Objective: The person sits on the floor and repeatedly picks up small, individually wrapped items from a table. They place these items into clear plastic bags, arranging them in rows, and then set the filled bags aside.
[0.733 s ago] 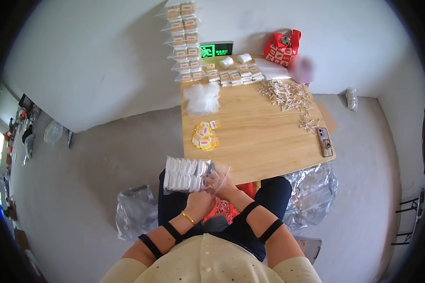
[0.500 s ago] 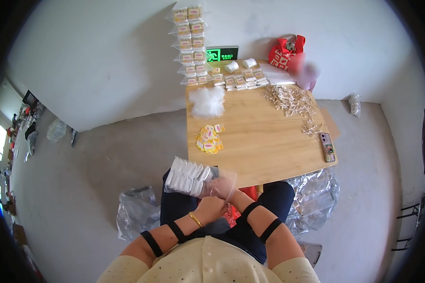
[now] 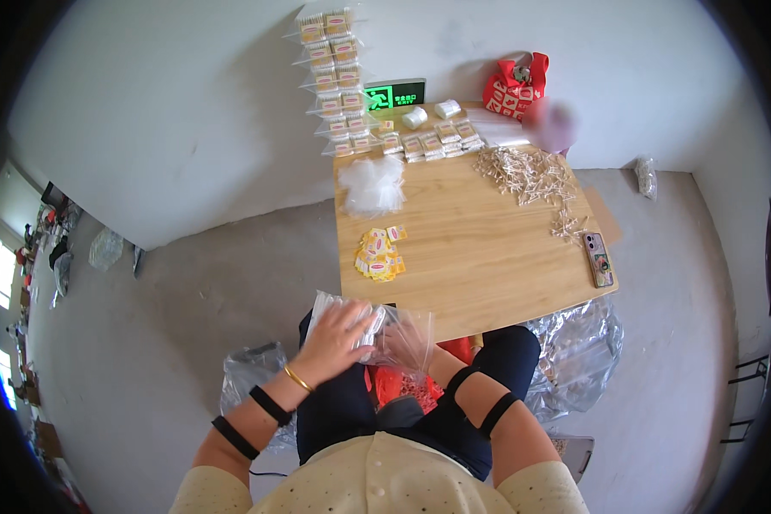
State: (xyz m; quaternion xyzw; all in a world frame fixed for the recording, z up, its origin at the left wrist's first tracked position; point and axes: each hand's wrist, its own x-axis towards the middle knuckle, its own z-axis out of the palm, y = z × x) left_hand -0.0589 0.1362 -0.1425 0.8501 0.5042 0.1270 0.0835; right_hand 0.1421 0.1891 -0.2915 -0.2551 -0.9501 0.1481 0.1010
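Observation:
A clear plastic bag (image 3: 420,332) rests over my lap at the table's front edge, with white packs (image 3: 369,335) in its left part. Across the top of these packs lies my left hand (image 3: 336,337), its fingers stretched and spread over the plastic. My right hand (image 3: 397,337) reaches into the bag's right end, seen blurred through the film beside the packs. Its fingertips are hard to make out. On the table just beyond the bag is a pile of yellow-and-white cards (image 3: 376,255).
Clear film sleeves (image 3: 372,186), loose cotton swabs (image 3: 531,180), filled swab packs (image 3: 437,144) and a phone (image 3: 599,260) lie on the wooden table (image 3: 471,257). A tall stack of bagged packs (image 3: 328,81) rises at the back left. Plastic bags (image 3: 576,355) sit by my legs.
My left hand has moved from the bag's mouth up and left onto the packs, opening its fingers. It now covers most of them. My right hand stays at the bag's right end.

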